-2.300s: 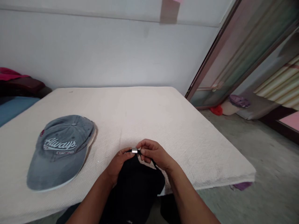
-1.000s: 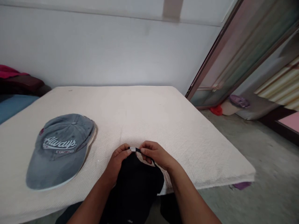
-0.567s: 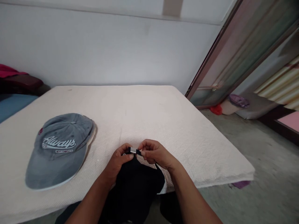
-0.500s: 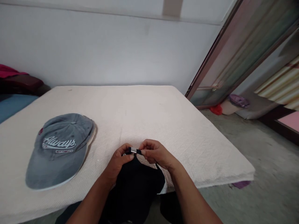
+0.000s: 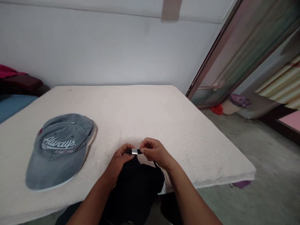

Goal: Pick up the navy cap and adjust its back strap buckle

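Observation:
A black cap [image 5: 140, 181] hangs at the near edge of the bed, its back strap turned up between my hands. On the strap sits a silver metal buckle [image 5: 134, 151]. My left hand [image 5: 120, 159] is closed, pinching the strap and cap edge just left of the buckle. With thumb and fingers, my right hand [image 5: 154, 153] pinches the strap on the buckle's right side. The lower part of the cap runs into dark clothing, so its outline there is hard to tell. A grey cap [image 5: 63, 165] with white "Always" lettering lies to the left, untouched.
A cream textured cover [image 5: 140, 109] spreads over the bed, up to a white wall [image 5: 105, 47]. Blue and pink fabric lies at far left. To the right are a sliding door [image 5: 215, 62], a bin with a purple liner [image 5: 239, 101] and a yellowish curtain.
My right hand has shifted slightly up and left along the strap. The buckle now faces up a little more. The grey cap stays where it was.

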